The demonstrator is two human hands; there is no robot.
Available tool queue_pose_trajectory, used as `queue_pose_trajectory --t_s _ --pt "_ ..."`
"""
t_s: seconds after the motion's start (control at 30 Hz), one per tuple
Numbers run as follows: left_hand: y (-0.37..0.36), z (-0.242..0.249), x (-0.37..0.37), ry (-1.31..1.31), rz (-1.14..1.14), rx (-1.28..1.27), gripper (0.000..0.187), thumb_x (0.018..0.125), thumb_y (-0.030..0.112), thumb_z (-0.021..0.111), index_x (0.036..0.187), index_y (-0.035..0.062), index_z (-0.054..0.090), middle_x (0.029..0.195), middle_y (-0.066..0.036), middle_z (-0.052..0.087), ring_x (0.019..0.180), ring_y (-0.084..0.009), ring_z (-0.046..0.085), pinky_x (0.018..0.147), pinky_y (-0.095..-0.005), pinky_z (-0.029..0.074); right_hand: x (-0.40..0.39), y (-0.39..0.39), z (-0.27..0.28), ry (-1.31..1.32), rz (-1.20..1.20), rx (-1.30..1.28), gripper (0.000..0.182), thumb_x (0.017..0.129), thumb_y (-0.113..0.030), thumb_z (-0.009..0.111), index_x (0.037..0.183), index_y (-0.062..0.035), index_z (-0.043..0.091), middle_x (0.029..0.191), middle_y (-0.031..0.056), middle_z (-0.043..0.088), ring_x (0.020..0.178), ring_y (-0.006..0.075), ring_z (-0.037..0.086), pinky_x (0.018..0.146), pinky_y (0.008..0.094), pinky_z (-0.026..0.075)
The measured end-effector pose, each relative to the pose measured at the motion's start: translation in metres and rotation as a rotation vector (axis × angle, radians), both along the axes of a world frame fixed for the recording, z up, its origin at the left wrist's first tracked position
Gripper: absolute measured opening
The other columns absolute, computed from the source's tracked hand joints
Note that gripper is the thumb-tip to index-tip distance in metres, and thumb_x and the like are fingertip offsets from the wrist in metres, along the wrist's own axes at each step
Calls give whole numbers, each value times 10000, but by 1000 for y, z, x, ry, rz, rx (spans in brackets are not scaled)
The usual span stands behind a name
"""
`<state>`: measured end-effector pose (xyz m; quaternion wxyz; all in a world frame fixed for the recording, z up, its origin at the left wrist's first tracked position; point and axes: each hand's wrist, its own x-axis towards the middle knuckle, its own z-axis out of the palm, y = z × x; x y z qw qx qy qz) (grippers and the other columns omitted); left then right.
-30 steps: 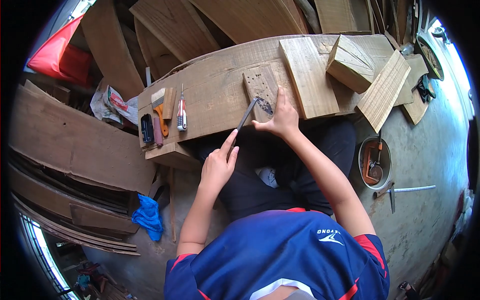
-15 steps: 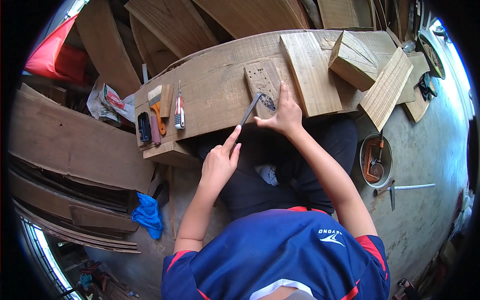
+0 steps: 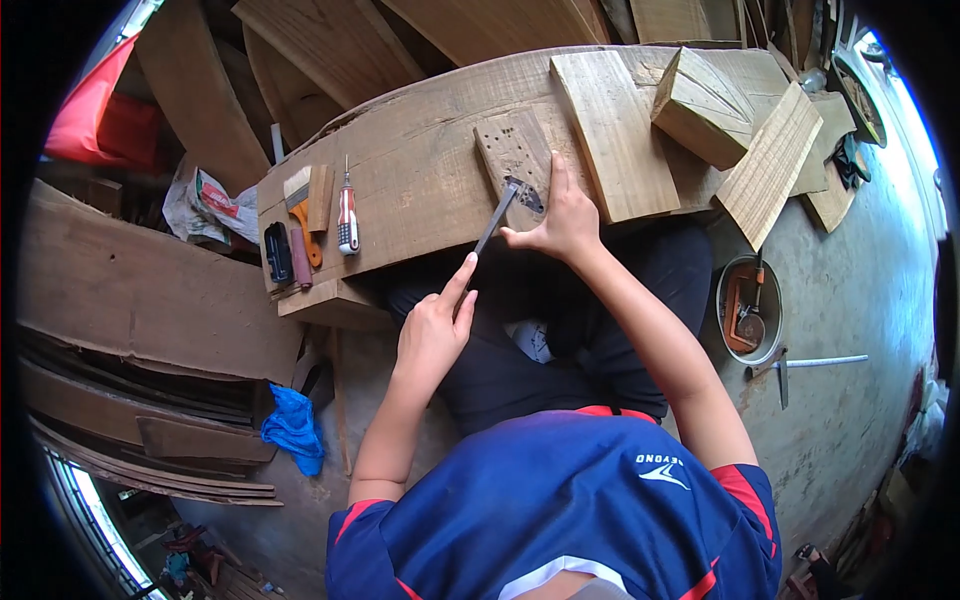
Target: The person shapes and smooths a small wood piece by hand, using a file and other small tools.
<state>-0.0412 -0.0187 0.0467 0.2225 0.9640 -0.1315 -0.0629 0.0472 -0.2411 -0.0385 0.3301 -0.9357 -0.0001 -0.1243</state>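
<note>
A small wooden block (image 3: 512, 152) with several dark holes lies on the broad wooden bench (image 3: 420, 170). Toward its near end is a dark, roughly cut patch. My right hand (image 3: 568, 222) holds this block, fingers along its right side and thumb near its front end. From my left hand (image 3: 432, 335) extends a narrow, flat metal chisel (image 3: 490, 226), its index finger stretched along the shaft. The chisel's tip rests at the dark patch; its rear end is hidden in my closed fingers.
Left on the bench are a brush (image 3: 299, 205), a red-and-white screwdriver (image 3: 347, 220) and a black object (image 3: 277, 252). A plank (image 3: 615, 140) and a thick block (image 3: 703, 110) lie to the right. A bucket (image 3: 722, 300) holding an orange-framed tool stands on the floor.
The whole view has shifted slightly, so the bench appears higher and farther left. Both hands keep their hold, and the chisel tip stays at the dark patch.
</note>
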Motion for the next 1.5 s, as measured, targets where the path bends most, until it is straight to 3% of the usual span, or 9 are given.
queue_pose_trajectory --t_s 0.17,0.37,0.47,0.7,0.8,1.03,1.13,1.5 --pt "-16 -28 23 -100 -33 -53 540 950 245 623 1460 306 459 605 -193 579 585 -381 628 561 -488 520 0 0 0 -4 2 -15 1382 457 -627 875 1463 90 256 1293 304 525 1085 414 637 860 433 567" --pt "1 -9 10 -105 -85 7 560 943 220 631 1468 295 450 600 -191 574 573 -378 624 548 -482 517 1 0 -3 -27 2 -27 1386 458 -620 875 1468 90 244 1290 308 525 1080 422 637 862 439 565" --pt "3 3 6 10 -51 60 542 945 193 628 1454 270 461 679 -218 623 673 -409 648 620 -505 502 0 -1 -3 -15 16 -41 1388 459 -620 876 1470 86 241 1292 312 523 1075 424 639 862 439 565" --pt "-15 -13 21 -63 -41 51 553 946 200 627 1465 277 449 639 -211 599 637 -404 639 601 -507 499 -1 -2 2 -10 35 -28 1380 457 -614 882 1467 83 249 1332 317 502 1121 421 620 893 435 555" --pt "-12 -7 14 -38 -39 66 562 947 206 627 1471 282 440 646 -211 604 641 -405 642 605 -507 505 -1 -2 7 46 54 7 1369 463 -593 878 1446 117 243 1305 336 518 1216 460 548 974 445 516" --pt "-10 -7 16 -49 -54 103 560 955 221 614 1479 285 426 657 -213 609 652 -405 646 612 -507 516 -1 -3 7 50 66 -19 1371 466 -604 873 1446 119 244 1320 338 507 1231 452 541 992 436 505" --pt "-16 -15 27 -126 -52 90 542 955 255 613 1469 306 447 606 -203 576 591 -399 640 560 -492 539 -1 -3 3 -1 48 -49 1382 458 -620 881 1470 74 246 1331 315 505 1120 425 620 890 438 557" --pt "-9 -4 16 -47 -59 124 553 960 236 605 1481 290 423 644 -222 604 629 -416 643 591 -510 524 0 -4 1 -9 61 -61 1378 468 -621 876 1466 80 235 1289 308 531 1086 423 632 882 447 556"
